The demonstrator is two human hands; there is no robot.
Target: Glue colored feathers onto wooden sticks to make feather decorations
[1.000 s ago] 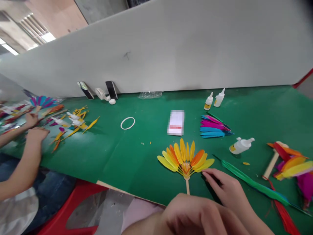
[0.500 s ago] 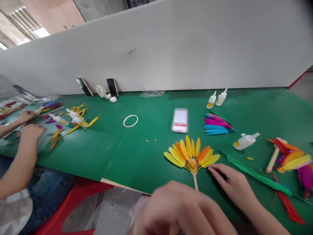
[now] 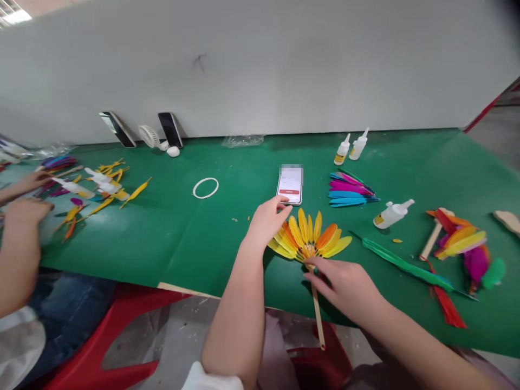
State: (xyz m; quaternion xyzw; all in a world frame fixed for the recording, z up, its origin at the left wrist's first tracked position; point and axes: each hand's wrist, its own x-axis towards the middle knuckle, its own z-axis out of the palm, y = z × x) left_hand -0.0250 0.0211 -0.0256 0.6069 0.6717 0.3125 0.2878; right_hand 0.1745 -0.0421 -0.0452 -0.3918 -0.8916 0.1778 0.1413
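A feather fan (image 3: pixel 311 235) with yellow and orange feathers lies before me, its pale stick handle (image 3: pixel 317 314) reaching past the table's front edge. My right hand (image 3: pixel 345 281) rests over the neck of the fan, thumb and index finger lying apart across the handle. Behind the fan lies a phone (image 3: pixel 290 184) with a lit screen, partly blurred out. My left hand (image 3: pixel 268 219) reaches over the fan's left side with fingers stretched out, the fingertips at the phone's lower edge. It hides some of the left feathers.
Glue bottles (image 3: pixel 392 214) stand or lie at the right, near pink and blue feathers (image 3: pixel 350 189). A green feather (image 3: pixel 406 265), a red tassel (image 3: pixel 447 306) and another feather fan (image 3: pixel 459 238) lie further right. A white ring (image 3: pixel 205 188) sits left. A co-worker's hand (image 3: pixel 28 208) works at far left.
My left hand has moved forward from the front edge to the phone. My right hand has shifted left from the fan's right feather to its handle. The view has tilted down and turned right.
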